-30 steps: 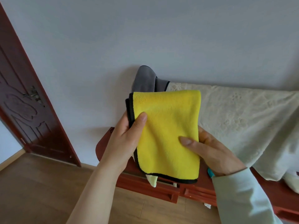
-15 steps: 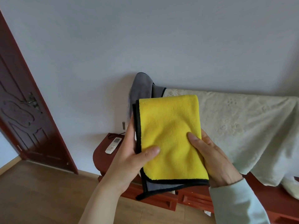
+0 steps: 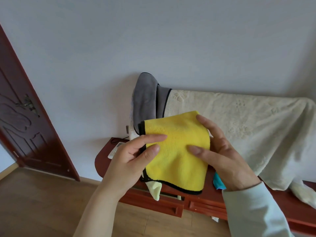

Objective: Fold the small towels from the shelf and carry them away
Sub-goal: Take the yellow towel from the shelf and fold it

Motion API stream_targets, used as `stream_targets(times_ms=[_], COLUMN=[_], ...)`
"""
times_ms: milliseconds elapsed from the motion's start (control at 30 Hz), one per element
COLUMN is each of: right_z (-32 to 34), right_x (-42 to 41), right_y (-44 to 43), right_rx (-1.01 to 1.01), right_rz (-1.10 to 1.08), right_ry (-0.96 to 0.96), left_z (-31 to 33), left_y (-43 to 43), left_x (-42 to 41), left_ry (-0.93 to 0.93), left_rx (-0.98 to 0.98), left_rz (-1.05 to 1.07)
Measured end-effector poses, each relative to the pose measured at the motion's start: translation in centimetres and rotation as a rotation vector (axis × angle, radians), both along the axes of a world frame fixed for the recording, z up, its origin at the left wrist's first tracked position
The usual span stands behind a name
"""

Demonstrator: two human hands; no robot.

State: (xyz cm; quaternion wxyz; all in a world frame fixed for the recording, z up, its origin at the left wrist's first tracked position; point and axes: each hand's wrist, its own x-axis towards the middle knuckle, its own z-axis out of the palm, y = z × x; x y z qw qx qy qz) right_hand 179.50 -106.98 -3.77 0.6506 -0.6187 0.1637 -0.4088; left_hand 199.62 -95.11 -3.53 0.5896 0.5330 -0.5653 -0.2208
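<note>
We're holding the yellow towel (image 3: pixel 177 161) up in the air at frame centre, above the red-brown shelf (image 3: pixel 102 161). It's folded to a small square w/ black trim showing along its 9 and 6 o'clock edges. Left grip (image 3: pixel 135 159) pinches the 9 o'clock edge, thumb on the front and fingers curled round the back. Right grip (image 3: pixel 222 156) pinches the 3 o'clock side, thumb flat on the front and index finger over the corner at 1 o'clock. Progress, as we judge it: this towel looks nearly folded, maybe one more fold or a tidy-up to go, and nothing's been carried off yet. Prob. left to fold are the grey towel (image 3: pixel 145 98) draped at 11 o'clock, the pale yellow towel (image 3: pixel 154 189) hanging at 7 o'clock and the teal cloth (image 3: pixel 218 183) peeking out at 4 o'clock. Hard to make out: we can't count the yellow towel's layers, and most fingers of both grips sit behind the cloth. The teal cloth is mostly hidden by the right wrist. What's under the cream cover (image 3: pixel 239 125) we can't tell, and the shelf's 3 o'clock end is cut off by the frame. A remote (image 3: pixel 116 148) at 9 o'clock is partly behind the left grip
</note>
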Motion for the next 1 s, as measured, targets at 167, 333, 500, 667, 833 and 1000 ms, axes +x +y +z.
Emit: stream_targets(times_ms=[167, 333, 500, 667, 833, 1000], right_z=[-0.7, -0.6, -0.4, -0.5, -0.6, -0.4], right_x=[-0.1, -0.2, 0.3, 0.4, 0.5, 0.4], right_y=[-0.6, -0.7, -0.6, -0.8, -0.9, -0.8], right_rx=[-0.084, -0.235, -0.318, -0.373, -0.484, -0.462], right_rz=[-0.015, -0.067, -0.143, -0.206, -0.273, -0.281], right_ry=[0.043, 0.246, 0.312, 0.370, 0.434, 0.441], left_z=[0.3, 0.2, 0.4, 0.0, -1.0, -1.0], left_y=[0.3, 0.3, 0.4, 0.1, -0.4, -0.4], left_x=[0.1, 0.7, 1.0, 1.7, 2.5, 3.2], left_ry=[-0.062, -0.203, -0.370, -0.471, -0.515, -0.400], left_rx=[0.014, 0.056, 0.083, 0.070, 0.024, 0.018], left_rz=[0.005, 0.072, 0.136, 0.243, 0.355, 0.269])
